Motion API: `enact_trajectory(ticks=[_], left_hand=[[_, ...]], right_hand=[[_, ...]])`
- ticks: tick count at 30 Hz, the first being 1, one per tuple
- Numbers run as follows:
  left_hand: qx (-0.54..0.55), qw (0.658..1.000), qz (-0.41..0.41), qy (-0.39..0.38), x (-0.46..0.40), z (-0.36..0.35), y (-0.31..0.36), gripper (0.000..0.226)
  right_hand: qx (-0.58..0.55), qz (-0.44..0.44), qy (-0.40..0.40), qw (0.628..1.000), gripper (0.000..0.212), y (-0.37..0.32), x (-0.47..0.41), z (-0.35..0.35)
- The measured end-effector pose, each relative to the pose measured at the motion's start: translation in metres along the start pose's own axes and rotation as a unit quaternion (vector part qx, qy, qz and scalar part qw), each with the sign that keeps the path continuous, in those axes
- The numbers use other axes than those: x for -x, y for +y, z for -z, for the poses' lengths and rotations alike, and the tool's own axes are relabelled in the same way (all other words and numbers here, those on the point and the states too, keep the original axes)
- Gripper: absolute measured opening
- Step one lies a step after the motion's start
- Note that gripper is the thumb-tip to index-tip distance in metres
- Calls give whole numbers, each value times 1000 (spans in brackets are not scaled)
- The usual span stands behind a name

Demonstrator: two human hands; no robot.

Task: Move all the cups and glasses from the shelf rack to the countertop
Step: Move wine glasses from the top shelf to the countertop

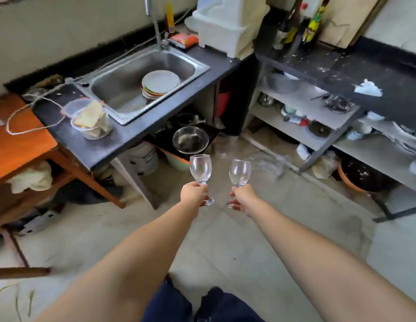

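Note:
Two clear wine glasses are held upright over the floor in front of me. My left hand (193, 193) grips the stem of the left wine glass (200, 168). My right hand (243, 197) grips the stem of the right wine glass (240, 173). The grey shelf rack (318, 140) stands at the right under a dark countertop (369, 73); small cups and dishes lie on its shelves. A second dark countertop (132, 135) with the sink lies ahead on the left.
The steel sink (142, 82) holds a stack of plates (160, 83). A plastic tub of bread (93, 123) sits near the counter's front. A wooden table (18, 138) stands at far left. Bottles (314, 24) and a white foam block (228, 24) stand at the back. Bowls sit under the sink.

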State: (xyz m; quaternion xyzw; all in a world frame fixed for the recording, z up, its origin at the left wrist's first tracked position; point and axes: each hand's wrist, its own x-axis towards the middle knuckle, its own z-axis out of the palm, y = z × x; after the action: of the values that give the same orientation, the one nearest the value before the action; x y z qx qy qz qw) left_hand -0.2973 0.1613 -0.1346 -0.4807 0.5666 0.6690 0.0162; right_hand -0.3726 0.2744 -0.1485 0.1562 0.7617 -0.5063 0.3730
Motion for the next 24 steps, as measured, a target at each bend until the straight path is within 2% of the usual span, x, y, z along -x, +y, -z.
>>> enact_trajectory(ticks=[8, 15, 18, 20, 24], left_hand=[[-92, 988, 2, -124, -15, -122, 16, 8], [-165, 961, -29, -222, -47, -227, 60, 7], [-190, 947, -45, -256, -60, -264, 88, 23], [-218, 938, -56, -263, -70, -289, 104, 24], [-272, 925, -88, -249, -87, -319, 118, 6]], right_hand=[[-131, -38, 105, 985, 12, 21, -30, 105], [-209, -52, 196, 957, 11, -14, -68, 183], [-240, -42, 223, 944, 20, -43, -84, 212], [-261, -45, 254, 930, 20, -57, -96, 230], [-269, -52, 298, 915, 24, -64, -108, 251]])
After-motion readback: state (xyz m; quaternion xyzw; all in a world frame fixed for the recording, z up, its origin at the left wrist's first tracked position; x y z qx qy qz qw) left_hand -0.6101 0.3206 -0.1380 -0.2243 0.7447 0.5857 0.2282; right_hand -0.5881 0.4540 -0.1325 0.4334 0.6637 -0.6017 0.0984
